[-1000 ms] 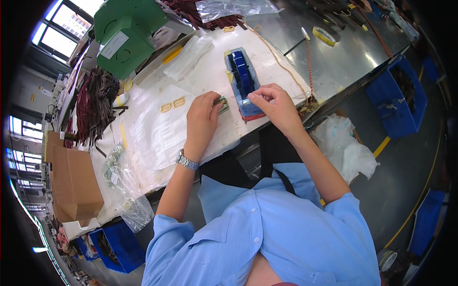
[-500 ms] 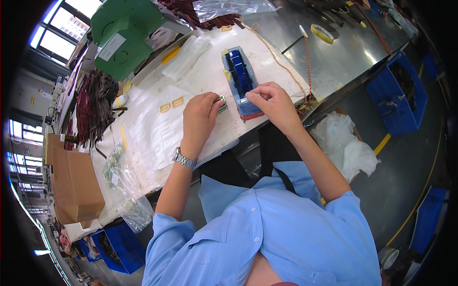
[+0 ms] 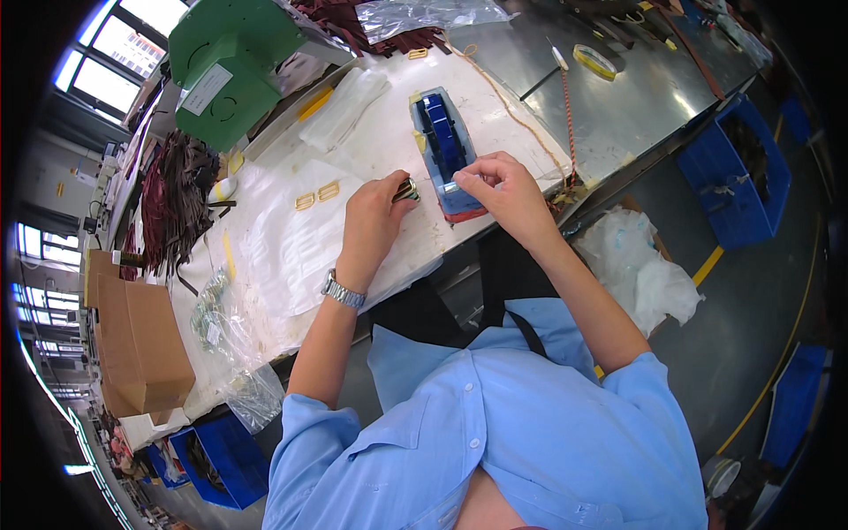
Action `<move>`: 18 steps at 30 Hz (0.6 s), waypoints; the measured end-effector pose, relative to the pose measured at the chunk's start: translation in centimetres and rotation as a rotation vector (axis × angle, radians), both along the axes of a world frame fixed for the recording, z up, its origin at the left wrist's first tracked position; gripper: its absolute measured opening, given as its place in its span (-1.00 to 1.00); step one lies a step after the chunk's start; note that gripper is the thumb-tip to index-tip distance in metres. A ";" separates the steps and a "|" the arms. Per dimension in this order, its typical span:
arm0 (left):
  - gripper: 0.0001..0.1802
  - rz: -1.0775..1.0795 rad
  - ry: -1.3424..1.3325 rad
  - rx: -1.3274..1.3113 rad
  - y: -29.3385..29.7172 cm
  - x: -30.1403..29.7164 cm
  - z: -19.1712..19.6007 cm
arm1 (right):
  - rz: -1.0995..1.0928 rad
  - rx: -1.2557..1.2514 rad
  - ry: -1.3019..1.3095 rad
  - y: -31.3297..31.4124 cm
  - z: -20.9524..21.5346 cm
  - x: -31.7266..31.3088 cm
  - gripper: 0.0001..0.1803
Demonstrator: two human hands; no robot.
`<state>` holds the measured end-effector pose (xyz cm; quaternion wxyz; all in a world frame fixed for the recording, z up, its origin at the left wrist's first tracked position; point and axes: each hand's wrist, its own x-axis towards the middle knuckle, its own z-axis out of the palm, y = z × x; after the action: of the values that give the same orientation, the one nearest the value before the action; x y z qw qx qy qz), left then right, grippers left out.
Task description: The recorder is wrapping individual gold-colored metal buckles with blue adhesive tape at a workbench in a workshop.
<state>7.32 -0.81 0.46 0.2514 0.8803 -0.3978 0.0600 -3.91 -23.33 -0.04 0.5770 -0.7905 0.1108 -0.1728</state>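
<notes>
My left hand [image 3: 373, 221], with a metal watch [image 3: 343, 291] at its wrist, is closed around a small shiny metal buckle [image 3: 407, 189]. The fingers cover much of that buckle. Just to the right stands a blue tape dispenser [image 3: 427, 146] with a roll of blue-looking tape [image 3: 441, 128]. At its near end my right hand [image 3: 511, 196] pinches the end of the clear tape [image 3: 452, 187] between thumb and forefinger. Two gold-coloured slider buckles [image 3: 316, 194] lie side by side on the white sheet left of my left hand.
A green machine housing [image 3: 234, 88] rises at the far left, beside dark leather strips [image 3: 177, 194]. A cardboard box [image 3: 146, 340] and a clear plastic bag [image 3: 252, 389] sit at the left. Blue crates [image 3: 738, 212] and a white plastic bag [image 3: 632, 265] are right of the table [image 3: 530, 146].
My left hand has turned the buckle slightly, so its shiny face shows differently between the fingers. The right hand has stayed at the dispenser.
</notes>
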 end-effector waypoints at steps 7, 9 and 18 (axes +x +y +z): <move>-0.48 0.016 0.048 -0.080 -0.1 -0.1 -0.2 | 0.000 0.001 -0.004 0.0 -0.2 0.2 -0.61; -0.48 0.014 0.053 -0.064 0.0 -0.2 -0.1 | 0.013 0.023 0.039 0.1 0.1 0.2 -0.64; -0.54 -0.088 -0.211 -0.187 -1.7 -1.5 5.5 | -0.044 0.003 -0.035 0.4 -0.4 0.6 -0.62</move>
<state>5.85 -2.56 5.95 0.2917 0.8235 -0.4528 0.1778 -3.34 -22.95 -0.45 0.5761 -0.7838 0.1185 -0.1992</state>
